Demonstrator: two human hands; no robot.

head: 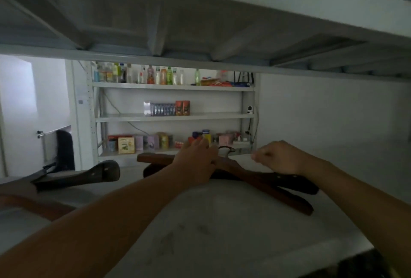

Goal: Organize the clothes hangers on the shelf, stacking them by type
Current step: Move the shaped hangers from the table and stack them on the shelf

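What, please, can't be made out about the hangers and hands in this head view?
- Brown hanger: its middle is hidden by the left hand.
- Dark hanger on the left: the dimness hides how many are stacked.
- Right hand: blurred; whether it holds anything is unclear.
- Hook: partly hidden.

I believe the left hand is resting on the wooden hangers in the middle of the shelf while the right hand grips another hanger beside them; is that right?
Not quite. In the head view the left hand does rest on the wooden hangers on the shelf, but the right hand grips nothing: its fingers are loosely curled above the hangers and hold no hanger.
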